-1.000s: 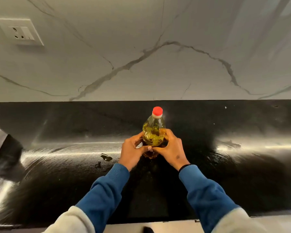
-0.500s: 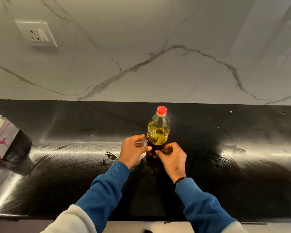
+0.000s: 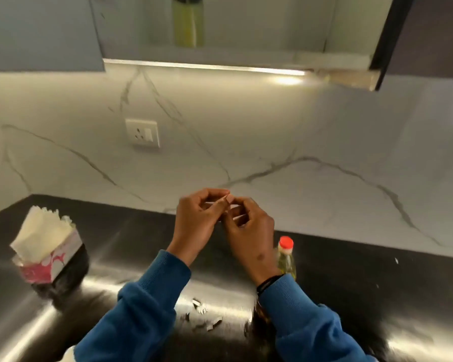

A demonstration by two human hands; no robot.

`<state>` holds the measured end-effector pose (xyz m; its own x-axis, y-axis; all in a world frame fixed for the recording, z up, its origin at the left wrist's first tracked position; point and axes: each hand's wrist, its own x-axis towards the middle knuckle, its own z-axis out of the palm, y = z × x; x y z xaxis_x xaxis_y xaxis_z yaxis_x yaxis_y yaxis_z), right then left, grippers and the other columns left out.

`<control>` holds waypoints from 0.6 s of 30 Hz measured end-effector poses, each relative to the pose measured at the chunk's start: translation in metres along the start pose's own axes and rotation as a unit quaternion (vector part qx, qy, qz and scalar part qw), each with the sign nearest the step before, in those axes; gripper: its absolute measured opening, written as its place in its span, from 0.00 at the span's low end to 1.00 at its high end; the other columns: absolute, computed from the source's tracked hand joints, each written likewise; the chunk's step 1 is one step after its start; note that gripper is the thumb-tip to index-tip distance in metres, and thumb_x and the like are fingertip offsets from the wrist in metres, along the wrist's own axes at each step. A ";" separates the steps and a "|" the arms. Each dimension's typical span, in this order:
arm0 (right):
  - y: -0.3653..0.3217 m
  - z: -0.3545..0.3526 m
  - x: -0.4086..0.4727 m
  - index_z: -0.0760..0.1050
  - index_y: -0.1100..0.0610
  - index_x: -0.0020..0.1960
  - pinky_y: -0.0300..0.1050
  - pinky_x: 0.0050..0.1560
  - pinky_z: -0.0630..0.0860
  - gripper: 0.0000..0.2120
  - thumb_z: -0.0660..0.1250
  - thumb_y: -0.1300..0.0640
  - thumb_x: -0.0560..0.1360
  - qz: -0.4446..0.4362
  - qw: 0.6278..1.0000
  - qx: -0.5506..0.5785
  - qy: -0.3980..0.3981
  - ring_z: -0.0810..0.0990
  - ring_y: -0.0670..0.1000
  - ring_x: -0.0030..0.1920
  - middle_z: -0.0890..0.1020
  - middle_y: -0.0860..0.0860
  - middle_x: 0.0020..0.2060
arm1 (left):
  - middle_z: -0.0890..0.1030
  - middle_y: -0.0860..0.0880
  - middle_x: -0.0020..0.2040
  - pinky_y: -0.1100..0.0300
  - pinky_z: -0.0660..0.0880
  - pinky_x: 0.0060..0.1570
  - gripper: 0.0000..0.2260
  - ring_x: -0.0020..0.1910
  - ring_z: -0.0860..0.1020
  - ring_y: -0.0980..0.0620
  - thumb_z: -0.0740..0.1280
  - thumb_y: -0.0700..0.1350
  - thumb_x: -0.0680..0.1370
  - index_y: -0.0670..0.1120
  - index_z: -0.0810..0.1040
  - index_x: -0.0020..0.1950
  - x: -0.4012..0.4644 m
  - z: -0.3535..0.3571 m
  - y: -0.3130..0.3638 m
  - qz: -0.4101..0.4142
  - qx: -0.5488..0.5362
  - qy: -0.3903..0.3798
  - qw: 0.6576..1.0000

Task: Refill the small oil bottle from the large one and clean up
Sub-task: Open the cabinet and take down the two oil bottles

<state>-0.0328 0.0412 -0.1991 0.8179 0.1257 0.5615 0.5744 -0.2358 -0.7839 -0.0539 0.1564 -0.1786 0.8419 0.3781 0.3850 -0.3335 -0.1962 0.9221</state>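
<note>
Left hand [image 3: 196, 218] and right hand [image 3: 249, 226] raised together mid-frame, fingers curled and pinching at each other; can't tell if they grip anything small. Small oil bottle [image 3: 286, 258], red cap on, stands on the bench [image 3: 377, 283] at 4 o'clock of the right hand, just behind that wrist. Risk: wrist dropping back could knock it over. Scraps [image 3: 203, 313] at 6 o'clock uncleared. Tissue box [image 3: 49, 253] at 8 o'clock. Another bottle [image 3: 188, 22] on the shelf, 12 o'clock.

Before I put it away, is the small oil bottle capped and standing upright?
Yes. The small oil bottle stands upright on the black counter, red cap on, partly hidden behind the right hand's wrist.
</note>
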 end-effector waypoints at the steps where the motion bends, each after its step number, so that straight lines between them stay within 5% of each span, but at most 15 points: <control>1: -0.017 0.001 0.016 0.78 0.46 0.50 0.36 0.39 0.79 0.07 0.72 0.57 0.76 -0.030 0.999 0.012 0.010 0.82 0.42 0.38 0.82 0.40 0.38 | 0.87 0.48 0.44 0.62 0.82 0.43 0.04 0.43 0.86 0.54 0.74 0.39 0.77 0.44 0.86 0.50 0.012 -0.006 0.019 0.019 -0.006 0.007 1.000; 9: -0.136 0.001 0.138 0.81 0.55 0.52 0.33 0.41 0.77 0.06 0.70 0.59 0.76 -0.221 0.972 -0.011 0.079 0.81 0.44 0.39 0.84 0.46 0.41 | 0.87 0.50 0.44 0.63 0.82 0.42 0.03 0.44 0.85 0.53 0.72 0.42 0.79 0.46 0.87 0.48 0.106 -0.037 0.152 0.178 -0.012 0.054 0.983; 14: -0.178 0.006 0.204 0.80 0.58 0.47 0.36 0.40 0.76 0.02 0.69 0.60 0.76 -0.251 0.963 -0.058 0.085 0.79 0.47 0.39 0.82 0.50 0.39 | 0.87 0.45 0.43 0.54 0.84 0.46 0.06 0.45 0.86 0.48 0.71 0.44 0.79 0.44 0.87 0.47 0.158 -0.043 0.194 0.195 -0.031 0.076 0.977; 18: -0.195 0.013 0.251 0.78 0.56 0.45 0.30 0.38 0.65 0.03 0.70 0.57 0.75 -0.235 0.959 -0.142 0.065 0.77 0.49 0.41 0.82 0.53 0.41 | 0.87 0.46 0.42 0.45 0.83 0.52 0.06 0.45 0.86 0.45 0.72 0.43 0.78 0.47 0.87 0.43 0.200 -0.045 0.206 0.189 -0.014 0.106 0.976</control>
<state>0.0608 0.1312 0.0908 0.4490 0.1664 0.8779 0.8313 -0.4379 -0.3422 0.0270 0.2325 0.0903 0.5501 0.4632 0.6948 -0.6180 -0.3337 0.7118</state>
